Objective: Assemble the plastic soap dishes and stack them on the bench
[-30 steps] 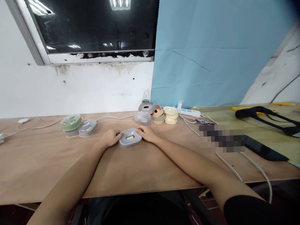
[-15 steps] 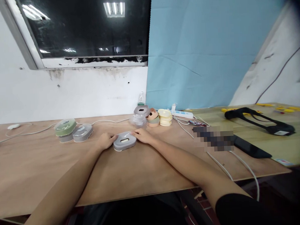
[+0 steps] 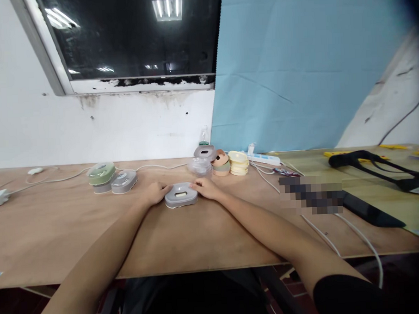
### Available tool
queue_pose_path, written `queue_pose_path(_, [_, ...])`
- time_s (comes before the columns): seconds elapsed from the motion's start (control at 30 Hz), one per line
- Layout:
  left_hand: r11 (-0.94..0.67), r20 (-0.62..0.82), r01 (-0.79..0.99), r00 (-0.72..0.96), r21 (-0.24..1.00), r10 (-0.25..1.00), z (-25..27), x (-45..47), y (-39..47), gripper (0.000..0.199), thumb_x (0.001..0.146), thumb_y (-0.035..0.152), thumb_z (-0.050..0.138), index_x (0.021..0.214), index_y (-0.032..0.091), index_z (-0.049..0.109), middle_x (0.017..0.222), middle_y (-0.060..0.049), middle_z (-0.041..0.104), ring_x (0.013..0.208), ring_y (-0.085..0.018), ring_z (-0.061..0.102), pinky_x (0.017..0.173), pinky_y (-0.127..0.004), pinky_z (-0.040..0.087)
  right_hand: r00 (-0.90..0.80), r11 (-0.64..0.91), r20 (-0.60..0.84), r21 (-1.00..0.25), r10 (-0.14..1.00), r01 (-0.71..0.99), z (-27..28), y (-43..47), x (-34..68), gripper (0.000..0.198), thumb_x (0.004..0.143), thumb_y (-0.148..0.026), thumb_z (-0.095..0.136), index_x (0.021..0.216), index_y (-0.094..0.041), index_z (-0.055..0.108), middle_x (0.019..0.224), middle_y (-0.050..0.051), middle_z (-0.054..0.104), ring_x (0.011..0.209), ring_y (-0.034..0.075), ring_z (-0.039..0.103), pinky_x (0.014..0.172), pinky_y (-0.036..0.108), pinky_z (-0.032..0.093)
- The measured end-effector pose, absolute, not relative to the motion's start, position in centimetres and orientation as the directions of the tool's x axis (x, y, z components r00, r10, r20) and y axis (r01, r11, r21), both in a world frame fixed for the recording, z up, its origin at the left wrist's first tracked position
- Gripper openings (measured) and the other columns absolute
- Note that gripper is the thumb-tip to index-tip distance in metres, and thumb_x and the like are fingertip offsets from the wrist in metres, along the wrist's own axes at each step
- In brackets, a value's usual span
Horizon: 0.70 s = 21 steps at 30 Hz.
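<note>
A grey rounded plastic box with a slot in its lid (image 3: 181, 200) rests on the brown tabletop in front of me. Something pale shows through the slot, and a whitish edge runs along the bottom. My left hand (image 3: 158, 192) grips the box's left end, fingers curled and thumb against its side. At the opposite end, my right hand (image 3: 206, 188) holds it with thumb and fingers near the rear corner. Farther left stand a green-topped box (image 3: 102, 173), stacked on a grey one, and a second grey box (image 3: 124, 181) beside them.
Behind the hands are clear plastic pieces (image 3: 200, 166), a grey lid (image 3: 205, 151), orange and green rings (image 3: 221, 163) and stacked cream trays (image 3: 238, 162). A white power strip (image 3: 265, 159), cables, a dark flat device (image 3: 371, 210) and a black strap-like frame (image 3: 369, 161) lie rightward.
The camera view has swung slightly left, so everything sits farther right in the picture. Between my hands the grey box has turned a little and now lies straighter. Both hands keep their hold.
</note>
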<state>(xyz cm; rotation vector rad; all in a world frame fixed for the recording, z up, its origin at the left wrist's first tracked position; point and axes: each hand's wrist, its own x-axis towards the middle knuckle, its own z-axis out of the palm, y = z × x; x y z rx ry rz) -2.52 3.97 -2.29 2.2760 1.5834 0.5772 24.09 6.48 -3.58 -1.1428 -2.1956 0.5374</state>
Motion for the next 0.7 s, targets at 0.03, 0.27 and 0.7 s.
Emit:
queue_pose_path(0.03, [-0.344,0.153,0.812,0.309,0.471,0.939,-2.3,-2.5,3.9,0.056,0.087,0.062,0.032,0.065,0.019,0.062,0.071,-0.003,0.067,0.065,-0.019,0.058,0.059,-0.028,0.038,-0.453,0.542,0.312,-0.605,0.835,0.583,-3.6,6.5,24.2,0.05,0.084,-0.061,0.046,0.073,-0.015,0.063,0.064,0.0,0.056,0.061,0.012,0.047,0.055,0.023,0.029])
queue_pose_path(0.27, [-0.419,0.222,0.768,0.355,0.484,0.908,-2.0,-2.4,3.4,0.051,0.084,0.06,0.039,0.069,0.019,0.065,0.072,-0.003,0.067,0.07,-0.02,0.059,0.065,-0.03,0.043,-0.54,0.55,0.244,-0.647,0.806,0.529,-3.1,6.4,24.5,0.05,0.083,-0.061,0.049,0.089,-0.016,0.067,0.075,0.001,0.062,0.067,0.014,0.052,0.057,0.022,0.032])
queue_pose_path(0.7, [-0.461,0.235,0.774,0.396,0.435,0.888,-2.5,-2.6,3.8,0.049,0.088,0.056,0.036,0.09,0.02,0.069,0.099,-0.008,0.069,0.091,-0.024,0.062,0.079,-0.034,0.045,-0.34,0.546,0.438,-0.543,0.832,0.638,-3.0,5.4,23.9,0.038,0.084,-0.054,0.052,0.09,-0.019,0.065,0.064,-0.001,0.059,0.061,0.014,0.051,0.056,0.024,0.032])
